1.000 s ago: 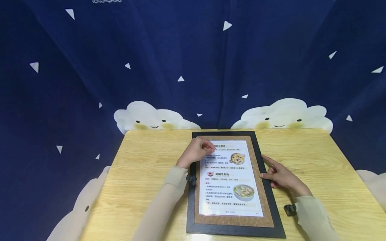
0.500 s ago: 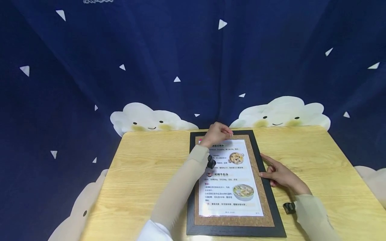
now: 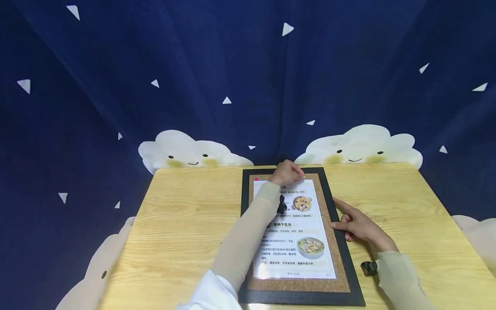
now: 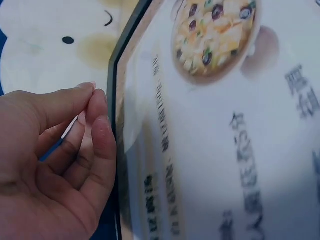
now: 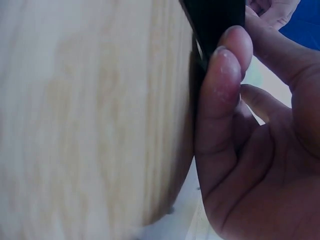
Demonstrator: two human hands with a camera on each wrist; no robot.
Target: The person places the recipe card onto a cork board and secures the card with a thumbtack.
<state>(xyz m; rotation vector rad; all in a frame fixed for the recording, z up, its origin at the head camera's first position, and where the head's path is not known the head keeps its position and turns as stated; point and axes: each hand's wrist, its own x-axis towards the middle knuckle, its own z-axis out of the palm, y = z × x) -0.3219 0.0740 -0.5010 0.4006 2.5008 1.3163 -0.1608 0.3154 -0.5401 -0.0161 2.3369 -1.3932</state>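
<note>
Beige left sleeve [image 3: 248, 239] over the left edge of a framed board [image 3: 302, 297], with white cloth [image 3: 213, 292] beside the board's near-left corner; beige right sleeve [image 3: 403, 275] to the board's right. 2 small black wrist devices: left device [image 3: 282, 205] over the board, right device [image 3: 369, 268] right of it.

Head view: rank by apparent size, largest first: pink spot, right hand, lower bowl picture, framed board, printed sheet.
1. framed board
2. printed sheet
3. right hand
4. lower bowl picture
5. pink spot

Left sleeve partly covers 1 and 2; their order is still clear.
</note>
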